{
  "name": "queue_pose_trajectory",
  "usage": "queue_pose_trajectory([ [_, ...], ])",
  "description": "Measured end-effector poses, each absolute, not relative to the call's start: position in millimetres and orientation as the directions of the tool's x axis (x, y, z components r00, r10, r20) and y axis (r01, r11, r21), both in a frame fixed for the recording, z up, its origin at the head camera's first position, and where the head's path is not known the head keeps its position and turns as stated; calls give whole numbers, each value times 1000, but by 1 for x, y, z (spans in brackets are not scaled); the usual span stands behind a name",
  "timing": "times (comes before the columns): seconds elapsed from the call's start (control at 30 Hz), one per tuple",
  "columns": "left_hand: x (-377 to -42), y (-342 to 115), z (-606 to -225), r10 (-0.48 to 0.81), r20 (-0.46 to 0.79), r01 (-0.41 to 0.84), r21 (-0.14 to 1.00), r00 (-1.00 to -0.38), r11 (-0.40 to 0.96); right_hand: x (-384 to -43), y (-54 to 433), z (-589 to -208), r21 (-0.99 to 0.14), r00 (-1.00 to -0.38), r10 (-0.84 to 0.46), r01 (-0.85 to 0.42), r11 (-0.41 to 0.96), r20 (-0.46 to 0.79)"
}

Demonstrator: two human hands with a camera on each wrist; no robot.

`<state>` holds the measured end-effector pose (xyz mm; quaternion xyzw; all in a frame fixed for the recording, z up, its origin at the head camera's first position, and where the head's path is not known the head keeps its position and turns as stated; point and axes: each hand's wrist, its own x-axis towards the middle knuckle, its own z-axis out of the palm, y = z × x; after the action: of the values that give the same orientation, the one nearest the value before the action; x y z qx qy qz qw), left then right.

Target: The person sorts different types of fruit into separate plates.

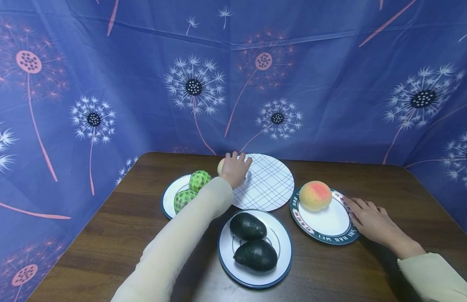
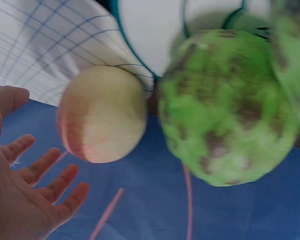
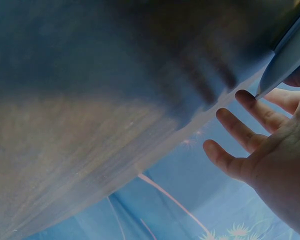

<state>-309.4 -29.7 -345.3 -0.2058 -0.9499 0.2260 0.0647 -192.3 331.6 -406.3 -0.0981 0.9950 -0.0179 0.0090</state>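
In the head view my left hand (image 1: 235, 170) reaches over the left side of a checked plate (image 1: 269, 180), beside a peach (image 1: 220, 166) that it partly hides. The left wrist view shows the hand's fingers (image 2: 55, 187) spread, apart from the pale peach (image 2: 102, 115). To the right, my right hand (image 1: 373, 222) lies at the rim of a green-rimmed plate (image 1: 335, 222) bearing a larger peach (image 1: 315, 196). Its fingers (image 3: 240, 130) are extended in the right wrist view, one touching the plate's edge (image 3: 285, 62); the thumb is mostly hidden.
Two dark avocados (image 1: 256, 255) lie on a blue-rimmed plate (image 1: 282, 268) at the front. Left of the forearm, two green, brown-spotted fruits (image 1: 199, 180) sit on another plate (image 1: 169, 197). A blue dandelion-print cloth (image 1: 233, 84) hangs behind the wooden table (image 1: 116, 222).
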Motion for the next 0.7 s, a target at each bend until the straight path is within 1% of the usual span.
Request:
queue_pose_trajectory([
  [0.17, -315, -41, -351, 390, 37, 325, -482, -920, 814, -192, 330, -406, -41, -981, -193, -193, 980, -17],
  [0.2, -315, -42, -349, 373, 14, 320, -485, -928, 814, -192, 330, -406, -42, -981, -193, -192, 981, -18],
  [0.4, -318, -53, -351, 350, -5, 311, -473, -937, 824, -193, 331, -406, -39, -982, -188, -187, 982, -18],
  [0.7, -319, -59, -355, 347, -10, 308, -487, -938, 818, -192, 331, -407, -41, -983, -185, -184, 982, -19],
])
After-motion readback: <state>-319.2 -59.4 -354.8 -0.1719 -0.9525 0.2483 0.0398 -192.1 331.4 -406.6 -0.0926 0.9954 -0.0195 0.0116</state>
